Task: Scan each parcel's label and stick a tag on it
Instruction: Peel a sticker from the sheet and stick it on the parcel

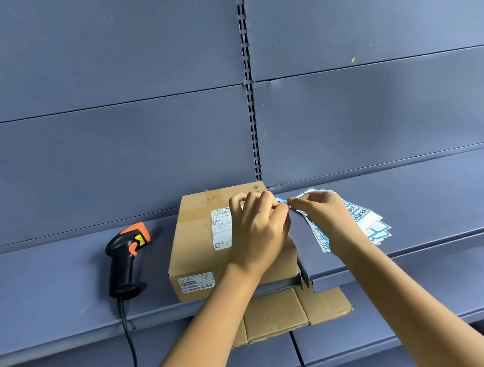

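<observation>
Parcel [199, 242] of matte brown cardboard, boxy, on blue metal shelf [57, 279], left hand [255, 228] and right hand [323, 215] pinching small blue-edged tag [281, 200] over parcel's right edge, tag mostly hidden by fingers.

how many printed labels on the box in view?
2. One shipping label on the parcel's top face, its right edge covered by the left hand; one smaller label on the front face. More may hide under that hand.
</observation>
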The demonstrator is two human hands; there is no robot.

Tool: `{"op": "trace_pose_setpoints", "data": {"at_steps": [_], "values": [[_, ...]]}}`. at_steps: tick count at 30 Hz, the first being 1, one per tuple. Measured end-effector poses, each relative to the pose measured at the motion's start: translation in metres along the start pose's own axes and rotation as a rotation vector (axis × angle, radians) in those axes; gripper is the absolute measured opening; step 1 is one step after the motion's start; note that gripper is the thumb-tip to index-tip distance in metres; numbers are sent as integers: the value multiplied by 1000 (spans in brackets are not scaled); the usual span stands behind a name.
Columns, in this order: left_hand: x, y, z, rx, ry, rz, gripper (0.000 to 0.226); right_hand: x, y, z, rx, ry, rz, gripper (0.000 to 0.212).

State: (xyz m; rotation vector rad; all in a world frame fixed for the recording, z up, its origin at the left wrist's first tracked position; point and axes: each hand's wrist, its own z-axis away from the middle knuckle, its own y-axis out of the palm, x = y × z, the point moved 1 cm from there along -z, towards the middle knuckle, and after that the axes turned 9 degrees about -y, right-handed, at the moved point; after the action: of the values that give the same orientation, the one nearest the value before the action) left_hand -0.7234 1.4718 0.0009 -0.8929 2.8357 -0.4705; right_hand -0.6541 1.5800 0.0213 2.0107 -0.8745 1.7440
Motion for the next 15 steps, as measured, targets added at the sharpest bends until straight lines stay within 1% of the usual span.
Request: {"op": "trace_pose_setpoints", "data": {"at_steps": [6, 13, 15], "values": [[1, -1, 4, 3, 2, -30, 19, -6, 2, -1, 13, 31, -23, 18], [6, -7, 9, 23, -11, -20, 17, -6, 9, 2, 30, -28, -17, 19], [12, -13, 10, 34, -49, 12, 15, -5, 10, 2, 44, -45, -9, 17]]}}
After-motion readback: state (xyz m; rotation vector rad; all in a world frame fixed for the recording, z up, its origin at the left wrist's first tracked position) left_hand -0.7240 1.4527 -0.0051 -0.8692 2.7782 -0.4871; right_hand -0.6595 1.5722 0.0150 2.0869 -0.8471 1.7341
